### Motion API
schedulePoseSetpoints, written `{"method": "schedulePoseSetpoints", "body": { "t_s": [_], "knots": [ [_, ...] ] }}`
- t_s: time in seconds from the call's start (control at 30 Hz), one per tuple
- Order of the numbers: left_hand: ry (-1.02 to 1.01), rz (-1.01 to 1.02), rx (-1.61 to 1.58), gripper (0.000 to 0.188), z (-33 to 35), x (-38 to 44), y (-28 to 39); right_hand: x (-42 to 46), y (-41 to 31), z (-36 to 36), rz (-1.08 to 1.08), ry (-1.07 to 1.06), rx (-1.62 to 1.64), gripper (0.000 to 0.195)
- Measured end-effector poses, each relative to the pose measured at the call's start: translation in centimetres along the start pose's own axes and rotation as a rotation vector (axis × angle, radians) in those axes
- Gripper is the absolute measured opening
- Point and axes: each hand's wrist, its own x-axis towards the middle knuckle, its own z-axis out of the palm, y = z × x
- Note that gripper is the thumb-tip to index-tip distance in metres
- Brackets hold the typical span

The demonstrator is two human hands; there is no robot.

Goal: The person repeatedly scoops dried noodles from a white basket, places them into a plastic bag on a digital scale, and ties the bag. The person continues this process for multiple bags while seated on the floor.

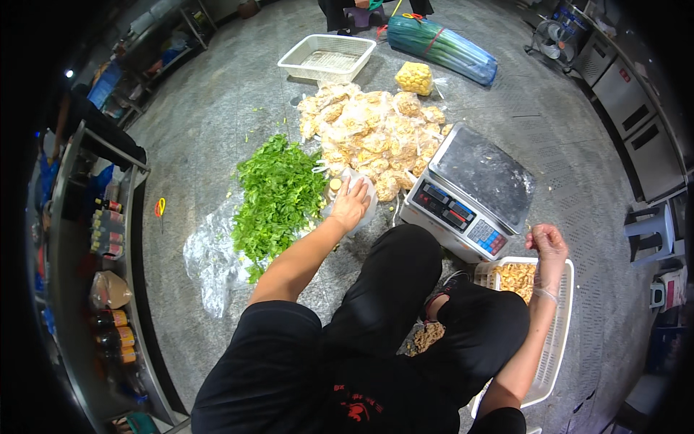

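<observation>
My left hand (349, 208) lies with fingers spread on thin translucent plastic bags (368, 205), between a heap of leafy green herbs (279, 190) and a pile of knotted clear bags (374, 127) of pale yellowish food. My right hand (547, 241) wears a clear plastic glove. Its fingers are curled together beside the digital scale (461, 190); whether they pinch a small scrap is not clear. Below that hand, a white plastic basket (566, 304) holds pale yellow-brown food pieces (515, 278). On the scale's metal pan (485, 173) are only whitish smears and crumbs.
Beyond the pile are a white basket (328, 76), a bag of yellow pieces (413, 78) and a wrapped bundle of long green stalks (442, 46). Scissors (160, 208) lie left, near a metal shelf (133, 244). A person (333, 13) sits at the far side; a fan (551, 40) stands right.
</observation>
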Motion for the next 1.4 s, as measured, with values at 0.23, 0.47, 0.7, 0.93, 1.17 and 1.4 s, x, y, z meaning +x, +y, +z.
{"method": "schedulePoseSetpoints", "body": {
  "t_s": [0.23,0.47,0.7,0.93,1.17,1.4],
  "knots": [
    [0.134,-0.341,-0.419,0.005,-3.7,3.7,1.1,-0.4,-0.1,-0.8,0.011,0.005,-0.033,0.006],
    [0.097,-0.592,-1.881,0.009,-13.1,12.5,1.2,-0.7,-0.6,0.3,-0.015,-0.019,0.016,0.006],
    [-0.335,-0.033,-2.5,0.028,-25.0,19.4,9.4,-1.7,-4.1,1.4,-0.038,-0.216,0.34,0.037],
    [-0.461,0.142,-2.492,0.032,-26.3,21.0,17.0,-0.9,-3.7,-0.2,-0.095,0.061,0.492,0.019],
    [0.273,-0.321,-2.025,0.023,-22.6,21.3,15.8,-1.0,-3.8,-0.8,-0.113,0.195,0.465,0.003],
    [0.371,0.298,-1.086,0.027,-27.2,17.8,20.1,-1.2,-4.2,0.8,-0.077,0.182,0.424,0.012]
  ]
}}
